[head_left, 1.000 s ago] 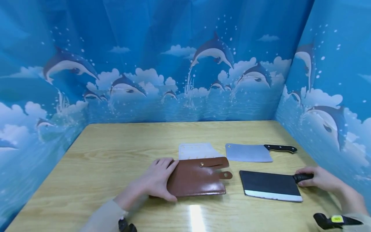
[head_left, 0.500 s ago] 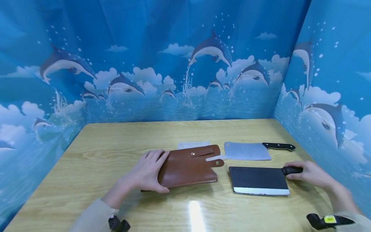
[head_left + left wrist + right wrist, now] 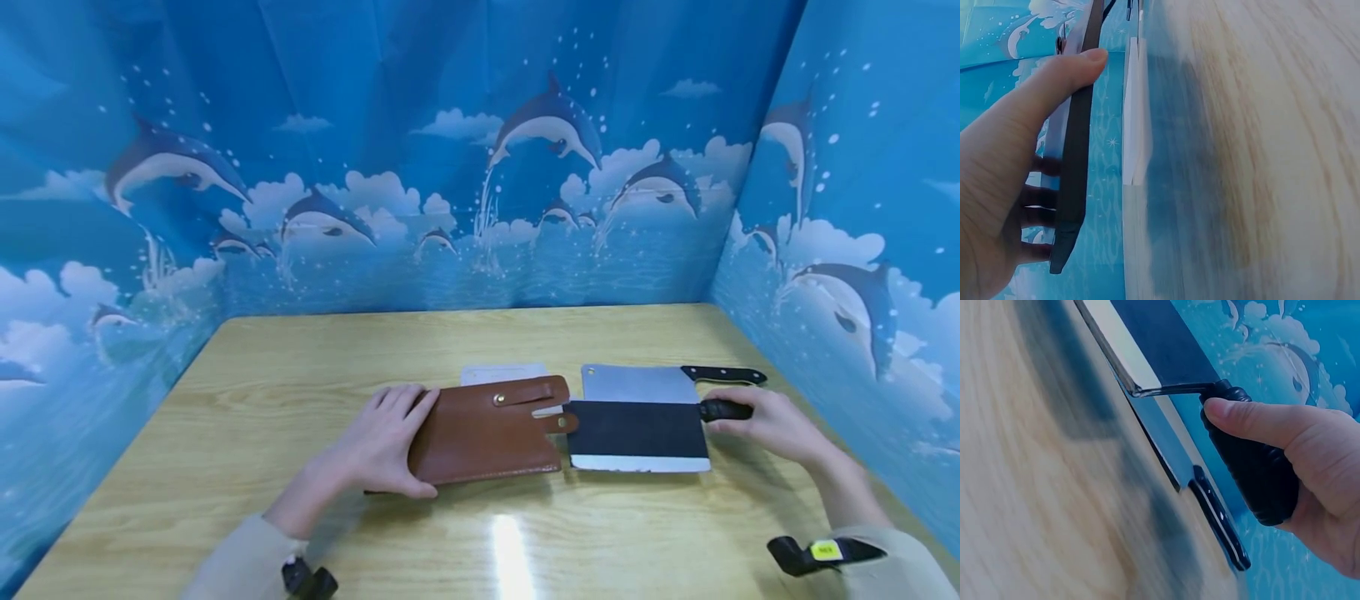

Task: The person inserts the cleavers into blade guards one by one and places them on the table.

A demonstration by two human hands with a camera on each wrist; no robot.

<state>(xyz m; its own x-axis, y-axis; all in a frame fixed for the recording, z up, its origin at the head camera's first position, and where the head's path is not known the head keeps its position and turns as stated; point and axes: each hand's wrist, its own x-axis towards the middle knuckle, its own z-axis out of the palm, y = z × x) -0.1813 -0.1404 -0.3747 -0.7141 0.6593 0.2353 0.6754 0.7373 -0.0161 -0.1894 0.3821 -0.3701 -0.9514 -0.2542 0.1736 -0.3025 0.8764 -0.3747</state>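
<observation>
My left hand (image 3: 386,442) grips the closed left end of a brown leather knife sheath (image 3: 487,435), thumb on the near edge and fingers on the far side. In the left wrist view the sheath (image 3: 1075,156) is lifted off the table. My right hand (image 3: 772,423) holds the black ridged handle (image 3: 1250,462) of a cleaver with a dark blade (image 3: 637,427) and a bright cutting edge facing me. The blade's left end is right at the sheath's open right end, beside the strap with a hole. In the right wrist view the cleaver is raised above the table.
Behind the dark blade lies a second cleaver (image 3: 637,383) with a silver blade and black riveted handle, partly covered in the head view. A white flat sheet (image 3: 502,374) lies behind the sheath. Dolphin-print curtains (image 3: 420,167) border the wooden table (image 3: 300,358) at the back and sides.
My left hand has raised the sheath slightly and shifted it left, then held it there. My right hand has lifted the dark cleaver and brought it left, up to the sheath's opening.
</observation>
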